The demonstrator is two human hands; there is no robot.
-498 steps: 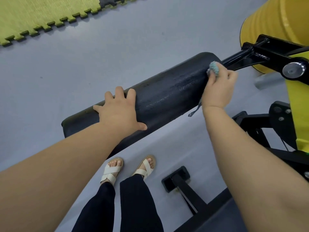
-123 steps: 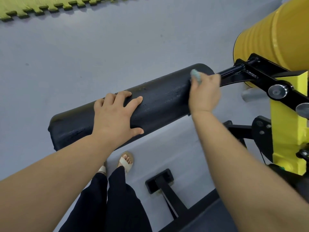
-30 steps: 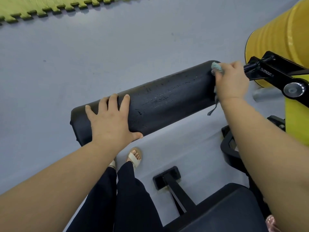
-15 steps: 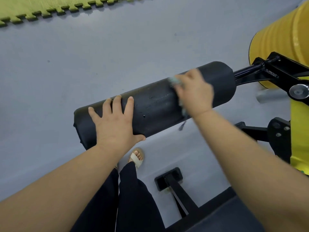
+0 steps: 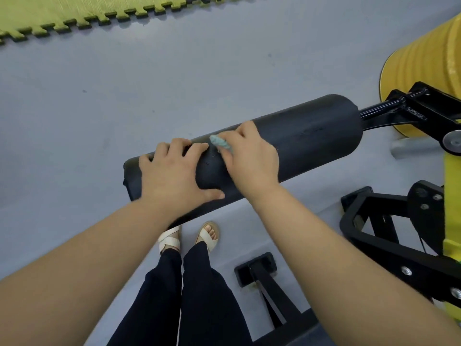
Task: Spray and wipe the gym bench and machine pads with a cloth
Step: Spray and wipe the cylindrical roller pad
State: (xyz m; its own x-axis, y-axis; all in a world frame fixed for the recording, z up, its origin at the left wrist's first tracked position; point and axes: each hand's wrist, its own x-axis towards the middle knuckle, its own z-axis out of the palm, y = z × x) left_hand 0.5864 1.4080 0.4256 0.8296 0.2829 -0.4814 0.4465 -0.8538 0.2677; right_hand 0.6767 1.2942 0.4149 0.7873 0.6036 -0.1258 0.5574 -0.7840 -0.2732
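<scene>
Cleaning a gym machine: at far left, a green interlocking foam mat (image 5: 74, 11) borders the grey floor (image 5: 124, 96). The left forearm (image 5: 87, 258) reaches up from the lower left corner, and the left hand (image 5: 172, 176) lies flat on the black roller pad (image 5: 311, 143) near its free left end. Its fingers are spread over the top and its thumb is pressed to the near side, holding nothing. Just to its right, a small teal cloth (image 5: 220, 144) sits against the pad's upper surface, bunched under the curled fingers of the right hand (image 5: 249, 161), which grips it knuckles-up. Only a crumpled tip shows, close to the left index finger; whether the two touch is hard to tell. The right forearm (image 5: 336, 245) slants in from the lower right. The pad's right half meets a black steel arm (image 5: 376, 110) joined to a bracket (image 5: 429, 106), beside a yellow ribbed cylinder (image 5: 424, 58). Below, sandalled feet (image 5: 208, 236) stand near the black base frame (image 5: 369, 243).
</scene>
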